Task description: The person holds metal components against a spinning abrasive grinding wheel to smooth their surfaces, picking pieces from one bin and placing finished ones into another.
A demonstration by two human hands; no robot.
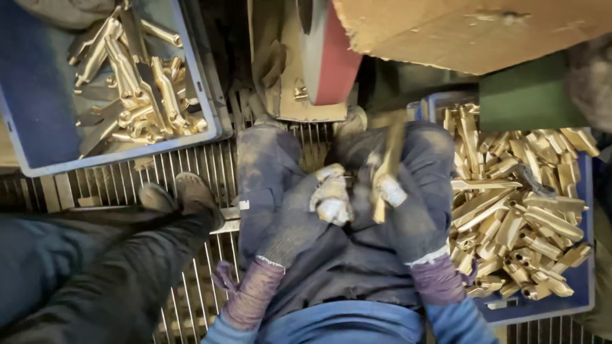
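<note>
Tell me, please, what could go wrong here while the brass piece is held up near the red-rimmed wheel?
The right hand holds the brass piece close below the wheel; a loose grip might let it catch or slip. The gloved fingertips of the left hand sit near that piece, so they could be nipped. The right crate is heaped high, so parts may spill.

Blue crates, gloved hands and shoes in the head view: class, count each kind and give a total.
Blue crates of brass parts: 2, the left crate and the right crate
Gloved hands: 2, the left hand and the right hand, which holds a brass piece
Shoes: 2
Total: 6
</note>
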